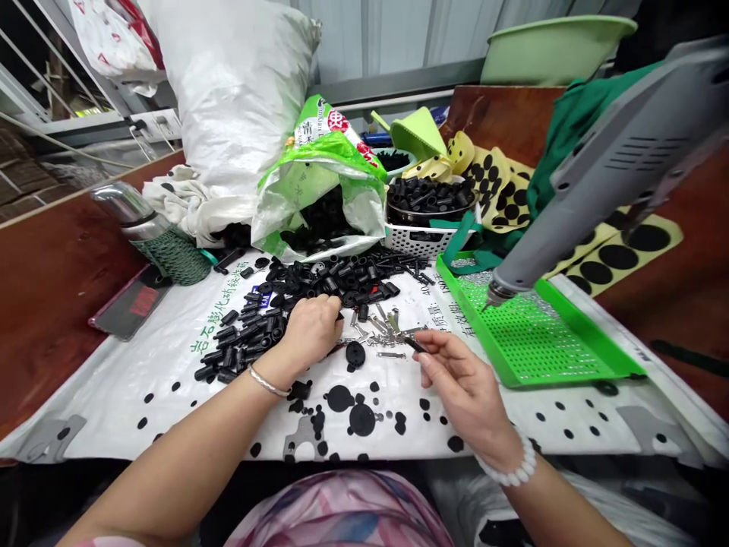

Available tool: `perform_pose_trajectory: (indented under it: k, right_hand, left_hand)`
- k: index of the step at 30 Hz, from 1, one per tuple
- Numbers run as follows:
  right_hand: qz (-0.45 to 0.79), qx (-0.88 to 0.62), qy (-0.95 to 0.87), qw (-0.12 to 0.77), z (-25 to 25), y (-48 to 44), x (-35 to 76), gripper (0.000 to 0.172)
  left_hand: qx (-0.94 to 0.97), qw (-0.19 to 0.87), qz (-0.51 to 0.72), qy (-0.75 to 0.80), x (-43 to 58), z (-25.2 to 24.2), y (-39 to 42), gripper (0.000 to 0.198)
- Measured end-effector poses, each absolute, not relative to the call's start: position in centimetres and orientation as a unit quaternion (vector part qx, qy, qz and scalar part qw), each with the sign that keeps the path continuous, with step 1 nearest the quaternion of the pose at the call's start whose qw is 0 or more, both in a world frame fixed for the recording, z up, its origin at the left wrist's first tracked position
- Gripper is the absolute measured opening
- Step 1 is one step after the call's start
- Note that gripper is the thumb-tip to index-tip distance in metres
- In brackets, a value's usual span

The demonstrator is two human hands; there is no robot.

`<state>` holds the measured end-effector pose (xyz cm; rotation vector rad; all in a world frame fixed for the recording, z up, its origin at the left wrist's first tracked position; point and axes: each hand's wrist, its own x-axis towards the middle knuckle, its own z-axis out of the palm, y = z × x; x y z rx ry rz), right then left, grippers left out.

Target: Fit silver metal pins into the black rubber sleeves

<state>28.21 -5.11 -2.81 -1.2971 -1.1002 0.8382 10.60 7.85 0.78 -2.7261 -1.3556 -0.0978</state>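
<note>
grip of the right hand [462,384] is pinching a thin black pin [414,343] between thumb and fingertips, holding it just above the white sheet [171,380] that is covering the tabletop [51,304]. just beside the pin, a scatter of small metal pieces [380,327] is lying on the sheet, with a round black disc [355,353] near them. the left hand [312,327] is resting palm down at the edge of a pile of black rubber tubes [319,281], fingers curling into the parts; whether its grip is grasping anything is hidden, so one cannot tell. black dots and larger discs [350,410] are lying scattered across the sheet nearer the person. to the right, a green perforated tray [529,342] is lying on the sheet, and a grey power tool [615,159] is hanging over it, its tip pointing down at the tray's far left corner. behind the pile, a green bag [324,175] is spilling more black parts, a white basket [418,239] is holding a bowl of them, and a steel flask [134,213] is sitting at the left.
</note>
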Motion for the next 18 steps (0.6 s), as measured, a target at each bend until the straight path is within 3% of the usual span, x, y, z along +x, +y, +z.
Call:
perform_pose_trajectory:
  k: [3,7,18]
  right_hand:
    - [0.454,-0.485,-0.406,0.628,-2.5,-4.9,28.2,0.034]
    - [0.522,-0.411,-0.356,0.657,-2.3,-4.4,27.7,0.029]
    - [0.397,-0.431,-0.465,0.664,-0.7,-4.7,25.6,0.023]
  left_hand:
    - [-0.891,0.005,-0.119,-0.438,9.7,1.1,7.2,0.027]
    - [-0.876,-0.089,-0.271,-0.389,8.6,1.0,5.6,0.026]
    - [-0.810,-0.336,-0.345,-0.335,8.5,-0.8,1.3,0.024]
